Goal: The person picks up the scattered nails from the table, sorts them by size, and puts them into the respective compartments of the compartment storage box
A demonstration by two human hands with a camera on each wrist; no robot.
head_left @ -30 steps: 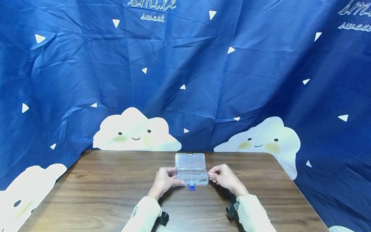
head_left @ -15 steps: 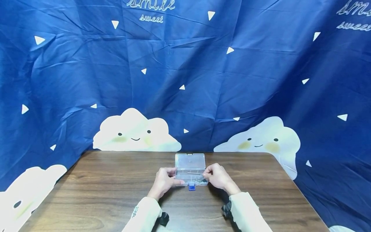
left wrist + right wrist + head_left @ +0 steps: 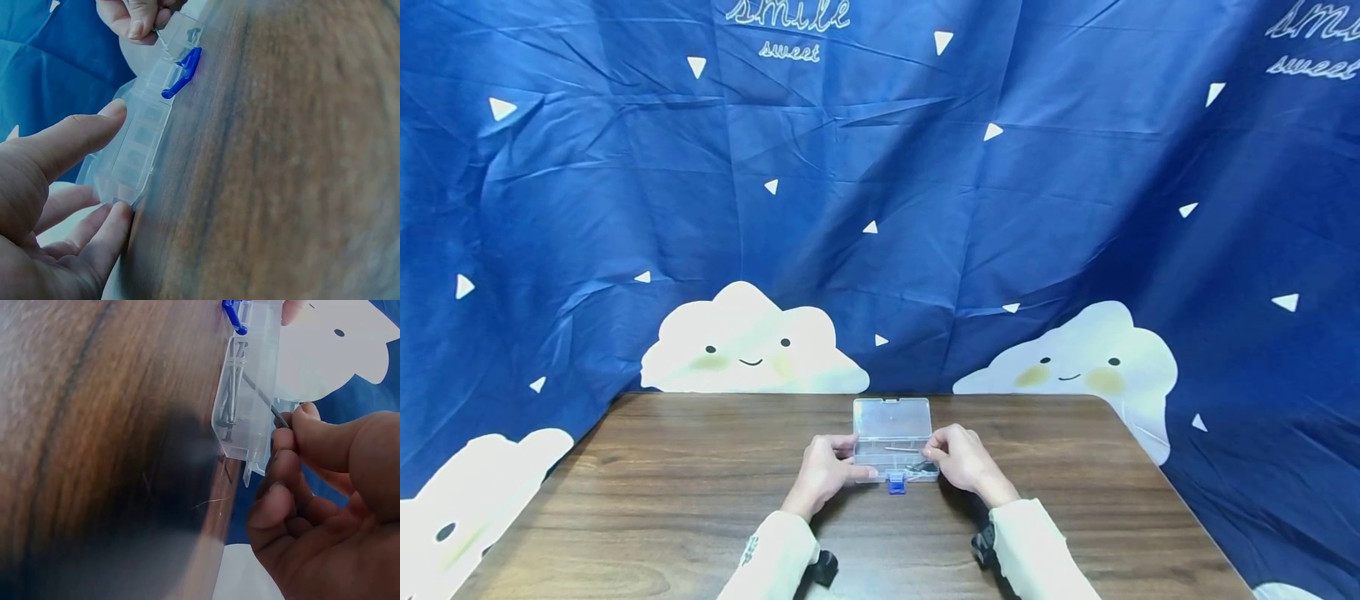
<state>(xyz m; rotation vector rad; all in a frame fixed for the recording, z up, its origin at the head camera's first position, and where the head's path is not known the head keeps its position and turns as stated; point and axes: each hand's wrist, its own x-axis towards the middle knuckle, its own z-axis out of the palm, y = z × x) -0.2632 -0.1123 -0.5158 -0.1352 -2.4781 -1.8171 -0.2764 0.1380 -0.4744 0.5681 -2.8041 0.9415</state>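
A clear plastic compartment box stands on the table with its lid raised at the back and a blue latch hanging at the front. My left hand grips the box's left end, thumb over the front part and fingers at the end wall. At the right end, my right hand pinches a thin metal nail between thumb and forefinger, its free end slanting into the box. The nail's other end is hidden in the fingers. Several nails lie in the front right compartment.
Another thin metal piece lies in the back compartment. The brown wooden table reaches to a blue curtain printed with clouds. Black straps with cameras sit at both wrists.
My right hand has moved left, from beside the box's right end to over its edge, and has stayed almost still since. The left hand keeps its hold on the box.
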